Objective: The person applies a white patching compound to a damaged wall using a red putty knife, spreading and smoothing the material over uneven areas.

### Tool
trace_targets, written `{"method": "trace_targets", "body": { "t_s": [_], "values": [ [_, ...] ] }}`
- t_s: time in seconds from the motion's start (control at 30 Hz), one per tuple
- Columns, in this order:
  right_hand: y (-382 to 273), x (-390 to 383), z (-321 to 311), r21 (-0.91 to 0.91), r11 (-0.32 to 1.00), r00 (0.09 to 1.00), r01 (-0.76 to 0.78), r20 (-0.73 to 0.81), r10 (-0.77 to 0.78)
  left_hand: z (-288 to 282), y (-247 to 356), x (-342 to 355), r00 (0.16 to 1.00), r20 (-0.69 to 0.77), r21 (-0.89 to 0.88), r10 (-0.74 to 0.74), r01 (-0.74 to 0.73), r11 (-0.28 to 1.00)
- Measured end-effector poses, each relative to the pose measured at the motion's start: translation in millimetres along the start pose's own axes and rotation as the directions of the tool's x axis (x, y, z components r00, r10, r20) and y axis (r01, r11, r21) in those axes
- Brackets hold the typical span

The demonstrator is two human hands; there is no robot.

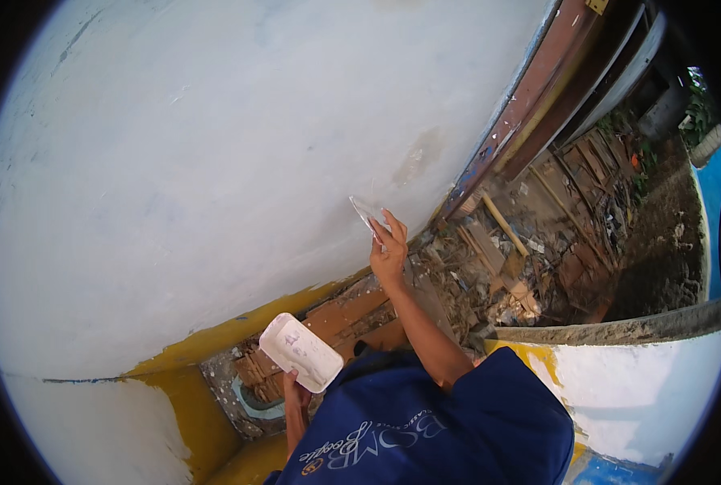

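My right hand [388, 252] is raised close to the white wall [215, 162], its fingers closed on a flat, whitish putty scraper [363, 212]. The scraper's pointed corner is at the wall surface, though I cannot tell whether it touches. Lower down, my left hand [296, 391] grips a shallow white rectangular tray [276, 331] by its near edge. Pale smears and a greyish patch mark the inside of the tray. On the wall, right of the scraper, shows a damp-looking beige patch [418, 155].
A yellow painted band [215, 339] runs along the wall's foot. Boards and rubble [498, 275] cover the ground below and to the right. A reddish-brown door frame [530, 89] edges the wall. A low wall [611, 327] crosses at the right.
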State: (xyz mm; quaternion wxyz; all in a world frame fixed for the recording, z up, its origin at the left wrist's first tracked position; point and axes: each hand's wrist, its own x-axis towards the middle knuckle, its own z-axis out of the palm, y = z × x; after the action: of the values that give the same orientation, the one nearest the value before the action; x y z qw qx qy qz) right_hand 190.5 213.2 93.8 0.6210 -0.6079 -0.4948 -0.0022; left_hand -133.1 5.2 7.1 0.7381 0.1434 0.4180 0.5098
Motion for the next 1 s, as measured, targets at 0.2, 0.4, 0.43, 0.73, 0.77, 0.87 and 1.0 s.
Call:
{"method": "trace_targets", "body": {
  "t_s": [0.2,0.4,0.43,0.73,0.77,0.87,1.0],
  "values": [
    [71.8,62.0,-52.6,0.017,0.960,0.931,-0.281,-0.238,0.277,-9.2,-1.5,15.2,0.999,-0.037,0.025,0.001,0.000,1.000],
    [24.3,70.7,4.6,0.032,0.963,0.930,-0.268,-0.252,0.267,2.5,6.1,13.9,1.000,0.014,0.038,-0.001,0.000,0.999],
    [19.8,56.0,14.2,0.047,0.962,0.938,-0.268,-0.217,0.272,3.3,5.1,13.5,1.000,0.018,0.037,0.002,-0.003,0.999],
    [49.4,44.4,-19.9,0.084,0.970,0.931,-0.228,-0.272,0.243,0.6,1.9,9.8,0.997,0.055,0.027,-0.055,0.053,0.998],
    [57.9,62.3,-21.8,0.058,0.955,0.900,-0.289,-0.324,0.292,0.3,0.9,9.8,0.997,0.054,0.028,-0.057,0.055,0.998],
    [53.4,79.0,1.3,0.010,0.968,0.907,-0.251,-0.348,0.239,-1.6,-0.8,13.7,0.999,0.025,-0.002,-0.040,0.040,0.999],
    [36.4,21.3,23.4,-0.033,0.999,0.995,-0.036,-0.099,0.032,1.2,0.6,13.6,1.000,0.000,0.054,-0.005,0.005,0.999]
  ]
}}
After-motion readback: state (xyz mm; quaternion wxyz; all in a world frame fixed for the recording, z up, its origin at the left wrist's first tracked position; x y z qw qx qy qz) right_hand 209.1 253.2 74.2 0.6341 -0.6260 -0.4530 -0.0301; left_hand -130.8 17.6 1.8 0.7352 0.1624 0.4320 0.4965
